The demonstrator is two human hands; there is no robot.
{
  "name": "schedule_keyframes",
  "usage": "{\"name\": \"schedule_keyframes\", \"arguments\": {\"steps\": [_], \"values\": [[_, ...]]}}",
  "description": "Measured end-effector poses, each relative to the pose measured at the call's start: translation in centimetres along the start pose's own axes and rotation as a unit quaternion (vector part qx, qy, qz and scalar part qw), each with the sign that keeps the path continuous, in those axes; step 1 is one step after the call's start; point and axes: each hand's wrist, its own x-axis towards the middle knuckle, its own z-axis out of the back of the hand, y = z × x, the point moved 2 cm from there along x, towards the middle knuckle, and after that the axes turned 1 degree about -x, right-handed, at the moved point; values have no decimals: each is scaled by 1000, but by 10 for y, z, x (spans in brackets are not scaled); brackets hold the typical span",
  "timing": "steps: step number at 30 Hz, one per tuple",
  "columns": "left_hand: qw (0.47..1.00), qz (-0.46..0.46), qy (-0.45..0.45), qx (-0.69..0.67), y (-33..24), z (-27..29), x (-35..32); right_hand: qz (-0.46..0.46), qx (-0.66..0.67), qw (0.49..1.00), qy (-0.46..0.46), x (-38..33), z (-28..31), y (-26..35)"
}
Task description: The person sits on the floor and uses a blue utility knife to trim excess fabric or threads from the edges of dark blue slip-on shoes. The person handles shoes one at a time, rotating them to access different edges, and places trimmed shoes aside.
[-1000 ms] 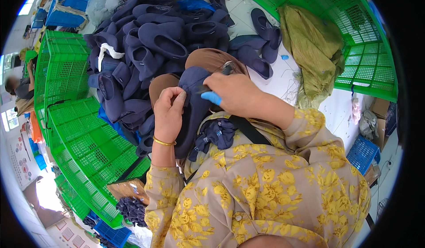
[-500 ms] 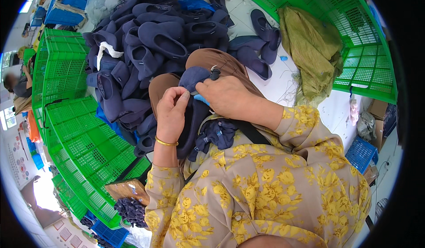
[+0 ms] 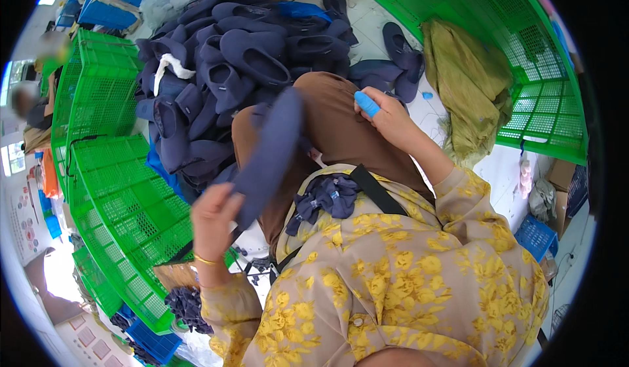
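My left hand (image 3: 215, 215), smeared a little by motion, grips one end of a navy slipper (image 3: 274, 145), held up at a slant over my left thigh with its long smooth side showing. Apart from it, my right hand (image 3: 388, 115) is closed above my right knee, its thumb wrapped in blue tape. What the right fingers hold, if anything, is hidden. A bunch of navy fabric pieces (image 3: 327, 198) lies at my waist beside a black strap (image 3: 377, 189). Beyond my knees is a big heap of navy slippers (image 3: 259, 56).
Green plastic crates (image 3: 124, 216) stand along the left, another green crate (image 3: 524, 59) at far right. An olive sack (image 3: 462, 82) slumps beside it. More navy slippers (image 3: 403, 59) lie on the white floor. A wooden board (image 3: 177, 275) and navy scraps (image 3: 190, 309) are near my left elbow.
Both hands were together at a slipper in my lap, with a small dark object at the right fingers. Now they are apart: the left has swung the slipper leftward, the right has moved right.
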Motion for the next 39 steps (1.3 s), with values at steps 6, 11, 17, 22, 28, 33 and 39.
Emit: {"name": "schedule_keyframes", "arguments": {"steps": [6, 11, 17, 22, 28, 33, 39], "values": [[895, -52, -408, -174, 84, 248, -27, -58, 136, 989, -8, 3, 5, 0], [737, -144, -657, -73, 62, 269, -64, -73, 159, 984, -29, 5, 2, -3], [916, -9, -375, -140, 63, 87, 65, -9, 46, 997, -60, 10, -8, -12], [989, -61, -117, -65, 89, -26, 181, 7, -8, 996, -92, 4, -14, -19], [963, -65, -90, 244, 99, -65, 250, 29, -83, 988, -130, -4, -25, -8], [973, -20, -2, 231, 106, -47, 238, 25, -77, 988, -128, -1, -24, -10], [998, -1, -50, 43, 31, 7, 147, -2, -34, 993, -109, 4, -24, -20]]}}
